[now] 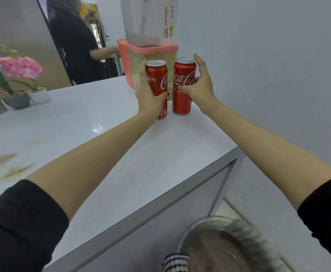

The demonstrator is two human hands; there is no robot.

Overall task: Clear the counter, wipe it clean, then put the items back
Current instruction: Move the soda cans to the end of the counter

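- Gripping the left red aluminium cola can [157,79], the left hand [150,95] has its fingers behind the can and its thumb across the front.
- The right hand [199,83] holds the right red aluminium cola can [182,89], thumb on the front and fingers curved round the far side.
- Both cans stand upright, side by side, on the glossy white counter [121,154], just in front of the stacked translucent plastic containers with pink lids [152,50].
- Brownish smears [5,163] mark the counter well left of the containers.
- Two small flower pots [23,98] stand far left of the containers.
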